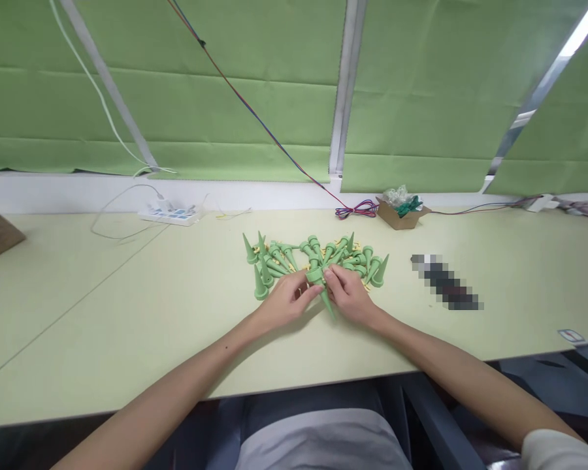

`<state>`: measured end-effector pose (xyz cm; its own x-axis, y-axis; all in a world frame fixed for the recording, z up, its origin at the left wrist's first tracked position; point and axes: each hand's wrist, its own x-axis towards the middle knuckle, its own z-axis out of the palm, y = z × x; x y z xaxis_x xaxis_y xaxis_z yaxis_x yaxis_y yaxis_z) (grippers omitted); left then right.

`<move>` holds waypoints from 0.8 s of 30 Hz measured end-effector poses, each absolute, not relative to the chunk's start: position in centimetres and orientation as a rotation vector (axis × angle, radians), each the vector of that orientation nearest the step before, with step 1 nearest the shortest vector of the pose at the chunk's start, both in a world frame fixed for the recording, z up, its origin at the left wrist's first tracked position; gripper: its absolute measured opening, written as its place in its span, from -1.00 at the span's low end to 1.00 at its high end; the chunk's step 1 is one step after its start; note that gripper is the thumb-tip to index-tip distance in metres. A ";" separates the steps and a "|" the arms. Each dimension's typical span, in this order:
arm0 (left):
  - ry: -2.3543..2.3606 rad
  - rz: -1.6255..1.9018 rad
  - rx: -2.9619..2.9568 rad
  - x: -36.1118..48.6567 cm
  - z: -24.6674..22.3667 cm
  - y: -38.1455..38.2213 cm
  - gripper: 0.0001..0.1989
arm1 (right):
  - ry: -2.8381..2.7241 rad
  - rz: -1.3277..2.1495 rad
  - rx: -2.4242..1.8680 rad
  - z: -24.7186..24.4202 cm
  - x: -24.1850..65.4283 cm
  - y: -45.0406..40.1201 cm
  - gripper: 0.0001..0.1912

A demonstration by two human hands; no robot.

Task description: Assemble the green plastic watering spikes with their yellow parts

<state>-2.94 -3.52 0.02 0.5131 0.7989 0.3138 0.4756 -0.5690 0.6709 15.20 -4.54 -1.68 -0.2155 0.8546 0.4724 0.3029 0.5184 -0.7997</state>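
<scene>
A green plastic spike [327, 303] with a wide round collar is held between my two hands, its point angled down toward the table's front edge. My left hand [289, 299] grips it at the collar from the left, thumb and fingers closed. From the right, my right hand [349, 294] pinches at the same collar, its fingertips close to my left thumb. Just behind both hands lies a pile of similar green spikes [276, 260], some standing point up, with small yellow pieces among them.
On the table [176, 346], a small cardboard box [400, 220] with clear and green items stands at the back right, beside coiled wires [357, 209]. A white power strip [171, 214] is at the back left. A pixelated dark object [445, 283] lies on the right.
</scene>
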 end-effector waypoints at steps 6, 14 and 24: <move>1.016 0.905 2.320 -3.0 -0.2 -3.2 -0.70 | -1.766 0.692 -0.973 -1.6 15.2 -4.4 -0.59; 0.985 0.940 2.341 -2.9 -0.6 -2.9 -0.79 | -1.770 0.719 -0.968 -1.7 15.2 -4.4 -0.58; 1.070 0.933 2.292 -2.7 -0.6 -3.2 -0.85 | -1.828 0.664 -0.973 -1.4 15.1 -4.8 -0.58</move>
